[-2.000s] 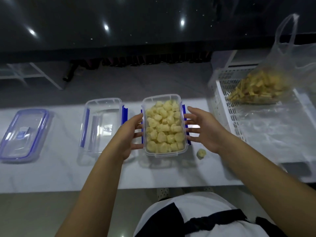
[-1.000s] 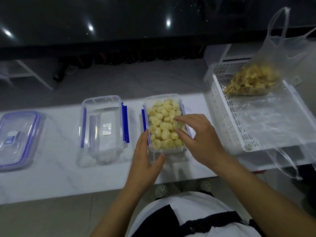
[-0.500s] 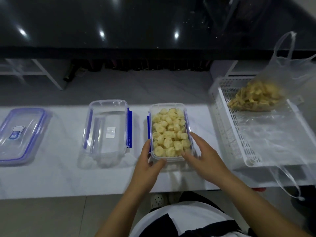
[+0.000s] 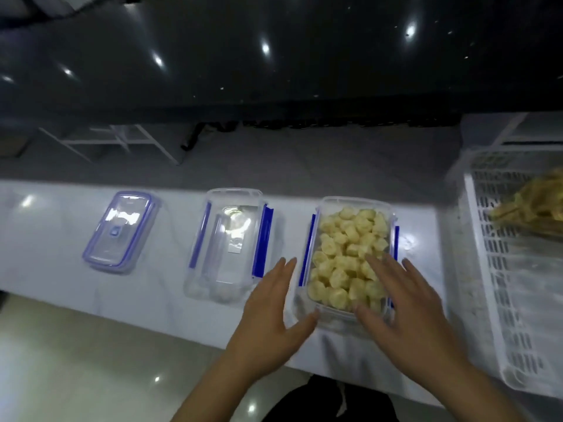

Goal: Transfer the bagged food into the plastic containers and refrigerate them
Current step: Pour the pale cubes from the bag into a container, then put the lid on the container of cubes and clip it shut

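Filled container (image 4: 348, 257): on the white bench (image 4: 61, 239), near its front edge, heaped to the rim with pale yellow food pieces (image 4: 347, 254); no lid on it. Judged the first transfer done, sealing not yet.

Left hand (image 4: 274, 315): fingers straight and spread, thumb tip at the container's near left corner; grasping nothing.

Right hand (image 4: 405, 309): flat and released, fingers over the near right part of the food and rim; grasping nothing.

Empty container (image 4: 231, 245): just left of the filled one, blue clips showing, nothing in it. Judged next to be filled.

Lid (image 4: 120, 231): lying flat on the bench, well left of both containers. Only this one lid can be made out.

Bag of food (image 4: 533, 208): darker yellow strips, resting in the white basket (image 4: 502, 300) at the right; not yet transferred.

Refrigeration: no fridge in view; step not begun.

Room: the filled container sits close to the bench's front edge, with the basket wall near its right side. A narrow gap separates the two containers. Open bench lies between the empty container and the lid.
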A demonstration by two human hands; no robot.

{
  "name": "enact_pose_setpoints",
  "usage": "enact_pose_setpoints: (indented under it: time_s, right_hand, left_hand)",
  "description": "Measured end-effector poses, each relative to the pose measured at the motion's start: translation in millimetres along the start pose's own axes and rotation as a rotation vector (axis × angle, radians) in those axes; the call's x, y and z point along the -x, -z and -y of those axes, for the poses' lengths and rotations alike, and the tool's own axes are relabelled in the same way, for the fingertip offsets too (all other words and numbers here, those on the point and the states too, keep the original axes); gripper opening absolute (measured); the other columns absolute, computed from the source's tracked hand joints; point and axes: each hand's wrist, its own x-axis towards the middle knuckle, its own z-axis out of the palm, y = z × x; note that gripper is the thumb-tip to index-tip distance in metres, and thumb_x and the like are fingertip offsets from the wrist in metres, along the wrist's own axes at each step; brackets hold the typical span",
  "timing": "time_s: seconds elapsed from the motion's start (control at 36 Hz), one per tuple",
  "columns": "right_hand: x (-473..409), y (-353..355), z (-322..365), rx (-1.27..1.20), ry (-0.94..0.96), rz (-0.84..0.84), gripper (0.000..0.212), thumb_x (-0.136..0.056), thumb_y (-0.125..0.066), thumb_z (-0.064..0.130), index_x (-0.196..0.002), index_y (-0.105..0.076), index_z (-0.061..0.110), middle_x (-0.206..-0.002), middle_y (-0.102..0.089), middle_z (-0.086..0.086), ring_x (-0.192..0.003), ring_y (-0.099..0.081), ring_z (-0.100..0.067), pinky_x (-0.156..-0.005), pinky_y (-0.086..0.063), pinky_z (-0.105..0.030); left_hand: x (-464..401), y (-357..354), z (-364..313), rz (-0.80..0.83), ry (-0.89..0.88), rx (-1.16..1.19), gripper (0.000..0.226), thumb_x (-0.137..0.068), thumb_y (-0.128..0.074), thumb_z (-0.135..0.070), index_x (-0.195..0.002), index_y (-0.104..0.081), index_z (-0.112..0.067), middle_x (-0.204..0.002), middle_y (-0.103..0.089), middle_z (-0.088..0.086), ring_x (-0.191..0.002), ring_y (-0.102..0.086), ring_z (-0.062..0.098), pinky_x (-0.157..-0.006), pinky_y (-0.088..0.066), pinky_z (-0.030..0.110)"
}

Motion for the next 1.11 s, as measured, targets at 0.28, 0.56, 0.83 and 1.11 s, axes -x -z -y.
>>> enact_pose_setpoints:
  time_s: [0.28,0.56,0.83,1.11]
  right_hand:
    - [-44,-39,99,0.164,0.275,0.163,0.074,-0.086,-0.030,0.075,-0.151,-0.002,0.054,-0.162,0.015,0.022,-0.146,0.027,-0.006,-0.121,0.012,-0.039]
    - [-89,-186,244,0.313,0.456,0.233,0.078,-0.087,-0.028,0.075,-0.150,0.011,0.051,-0.164,0.020,0.013,-0.147,0.029,-0.015,-0.121,0.013,-0.045]
    - [-165,-328,334,0.348,0.229,0.277,0.110,-0.079,-0.060,0.072,-0.151,0.019,0.046,-0.167,0.008,0.000,-0.152,0.012,-0.030,-0.121,-0.003,-0.055]
    - [-181,-375,344,0.290,0.105,0.157,0.115,-0.071,-0.057,0.077,-0.153,0.013,0.037,-0.167,0.002,-0.003,-0.152,0.007,-0.033,-0.120,-0.003,-0.052]
  left_hand:
    - [36,90,86,-0.215,0.162,-0.288,0.089,-0.078,-0.041,-0.086,-0.146,0.012,-0.061,-0.163,0.017,-0.023,-0.149,0.019,0.005,-0.124,-0.001,0.042]
    - [26,221,268,-0.336,0.375,-0.170,0.099,-0.084,-0.065,-0.062,-0.159,-0.006,-0.034,-0.168,0.005,-0.005,-0.155,0.003,0.022,-0.124,-0.006,0.042]
    - [-24,306,391,-0.150,0.122,-0.235,0.110,-0.075,-0.076,-0.063,-0.158,-0.016,-0.023,-0.163,-0.026,0.000,-0.151,-0.019,0.022,-0.122,-0.018,0.043]
    - [-54,312,431,-0.061,0.021,-0.192,0.118,-0.067,-0.076,-0.069,-0.158,-0.009,-0.033,-0.166,-0.017,-0.007,-0.153,-0.015,0.020,-0.123,-0.020,0.045]
